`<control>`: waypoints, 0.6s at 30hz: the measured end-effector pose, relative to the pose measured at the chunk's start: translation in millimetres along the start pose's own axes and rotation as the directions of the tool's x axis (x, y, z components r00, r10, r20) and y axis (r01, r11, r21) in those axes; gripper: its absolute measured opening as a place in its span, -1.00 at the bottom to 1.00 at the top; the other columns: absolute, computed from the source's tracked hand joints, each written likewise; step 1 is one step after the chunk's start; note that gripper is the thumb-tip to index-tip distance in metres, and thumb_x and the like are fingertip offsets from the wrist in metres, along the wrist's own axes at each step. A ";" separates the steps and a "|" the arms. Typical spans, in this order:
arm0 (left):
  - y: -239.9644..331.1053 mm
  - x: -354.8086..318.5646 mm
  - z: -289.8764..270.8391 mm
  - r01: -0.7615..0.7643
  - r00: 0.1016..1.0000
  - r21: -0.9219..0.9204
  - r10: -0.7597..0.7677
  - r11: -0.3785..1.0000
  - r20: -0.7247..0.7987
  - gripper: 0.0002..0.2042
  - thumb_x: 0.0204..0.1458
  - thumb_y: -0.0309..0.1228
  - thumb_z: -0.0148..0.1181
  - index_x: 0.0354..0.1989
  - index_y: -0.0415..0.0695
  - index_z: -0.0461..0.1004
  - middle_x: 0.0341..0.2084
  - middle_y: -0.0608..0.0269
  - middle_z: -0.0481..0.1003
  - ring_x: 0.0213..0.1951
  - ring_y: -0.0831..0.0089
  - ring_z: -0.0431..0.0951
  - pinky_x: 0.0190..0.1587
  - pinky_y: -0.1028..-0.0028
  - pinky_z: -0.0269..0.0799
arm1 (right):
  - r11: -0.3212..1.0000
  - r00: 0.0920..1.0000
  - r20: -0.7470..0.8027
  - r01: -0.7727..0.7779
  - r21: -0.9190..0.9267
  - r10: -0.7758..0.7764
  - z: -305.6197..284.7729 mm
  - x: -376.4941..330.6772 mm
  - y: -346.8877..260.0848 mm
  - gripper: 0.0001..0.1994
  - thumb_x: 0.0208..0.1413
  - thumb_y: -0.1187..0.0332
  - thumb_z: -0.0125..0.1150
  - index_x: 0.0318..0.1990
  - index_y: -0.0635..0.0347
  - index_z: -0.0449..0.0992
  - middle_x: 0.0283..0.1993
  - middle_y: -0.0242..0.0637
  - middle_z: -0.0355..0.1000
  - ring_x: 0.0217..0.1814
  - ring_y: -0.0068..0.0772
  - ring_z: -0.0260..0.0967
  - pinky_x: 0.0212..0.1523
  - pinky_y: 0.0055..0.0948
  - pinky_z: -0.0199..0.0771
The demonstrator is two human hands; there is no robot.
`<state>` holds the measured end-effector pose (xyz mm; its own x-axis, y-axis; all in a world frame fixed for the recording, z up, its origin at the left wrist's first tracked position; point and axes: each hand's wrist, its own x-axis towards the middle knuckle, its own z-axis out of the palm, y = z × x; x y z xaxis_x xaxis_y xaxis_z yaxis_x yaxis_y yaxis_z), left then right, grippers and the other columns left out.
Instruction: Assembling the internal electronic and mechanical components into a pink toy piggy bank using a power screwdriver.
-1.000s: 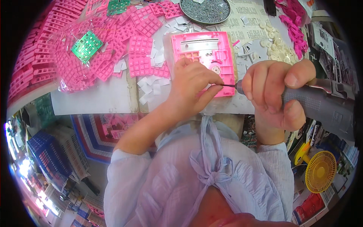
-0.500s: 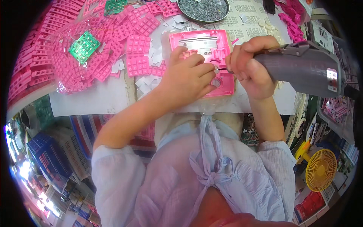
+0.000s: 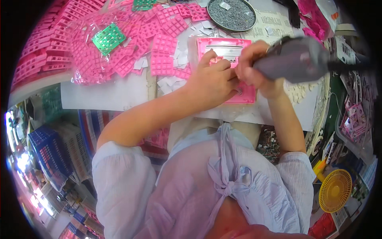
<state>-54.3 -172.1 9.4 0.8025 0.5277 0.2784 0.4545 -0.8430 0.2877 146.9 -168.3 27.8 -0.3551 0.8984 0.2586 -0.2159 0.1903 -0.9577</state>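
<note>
Since a second ago, the right hand (image 3: pixel 254 69) has swung the grey electric screwdriver (image 3: pixel 296 59) in from the right edge of the bench and over the pink calculator shell (image 3: pixel 223 51), and now I see its tip buried behind the knuckles near the shell's lower right corner. That hand is wrapped shut around the grey barrel, thumb side toward me.

My left hand (image 3: pixel 211 81) lies flat on the shell, fingers pressed together and curled a little, pinning it to the white paper (image 3: pixel 107 93) just at the near edge of the table. Whether it pinches a screw at the fingertips I cannot tell; the two hands touch there and hide the spot.

Around it: a heap of pink keypad frames (image 3: pixel 159 47) to the left, a green circuit board (image 3: pixel 108 38) in a clear bag beyond them, and a round tray of small screws (image 3: pixel 232 14) just past the shell's far edge.

To do this step well, I judge the driver should stand straight over the hole, the left hand pressing hard so the shell does not twist, and light push only, since thin plastic strips easily.
</note>
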 end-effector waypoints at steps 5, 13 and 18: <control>-20.5 -14.5 -27.3 -0.008 0.992 -0.146 -0.011 0.989 -0.125 -0.76 -0.02 -0.31 0.37 -0.15 0.00 0.63 -0.05 0.33 0.57 0.08 0.27 0.47 0.21 0.09 0.16 | 0.979 0.964 -0.226 0.167 0.118 -0.137 -29.2 18.1 -44.1 -0.59 0.19 0.37 0.26 0.14 0.37 0.37 -0.55 -0.39 0.32 -0.48 -0.53 0.29 -0.35 -0.46 0.38; -90.4 -52.5 -56.9 0.628 0.772 0.447 -0.583 0.637 -0.255 -0.68 -0.04 -0.10 0.41 -0.25 -0.06 0.58 -0.24 0.29 0.54 -0.05 0.23 0.47 0.05 0.02 0.19 | 0.924 0.835 -0.455 0.153 -0.350 -0.310 -83.6 20.0 -71.1 -0.57 0.18 0.58 0.26 0.20 0.38 0.34 -0.06 -0.13 0.50 -0.10 -0.32 0.51 -0.07 -0.36 0.51; -88.9 -45.3 -44.6 0.605 0.790 0.285 -0.514 0.743 -0.335 -0.60 -0.08 -0.09 0.44 -0.16 -0.05 0.55 -0.20 0.24 0.52 -0.02 0.20 0.45 0.10 0.05 0.15 | 0.713 0.663 -0.458 0.165 -0.682 -0.592 -68.2 19.7 -60.0 -0.47 0.09 0.64 0.28 0.23 0.34 0.28 -0.04 -0.12 0.46 -0.03 -0.37 0.44 -0.08 -0.43 0.54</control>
<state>-148.3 -116.4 12.1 0.2703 0.8849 0.3792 0.9337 -0.3370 0.1208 214.9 -135.0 81.8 0.3090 0.6646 0.6803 0.4073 0.5539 -0.7261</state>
